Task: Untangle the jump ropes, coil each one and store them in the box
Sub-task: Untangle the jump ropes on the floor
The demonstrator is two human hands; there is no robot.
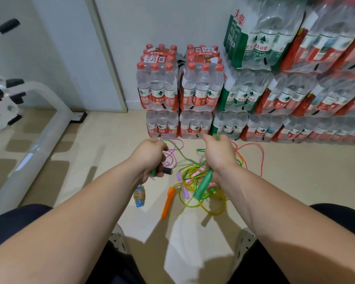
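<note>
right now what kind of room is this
Probably a storage room that doubles as a gym corner: stacked packs of bottled water along the wall, a white exercise-machine frame at left.

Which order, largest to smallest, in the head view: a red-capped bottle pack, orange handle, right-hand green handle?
Red-capped bottle pack
Right-hand green handle and orange handle: alike, unranked; the green one is held nearer the camera.
</note>
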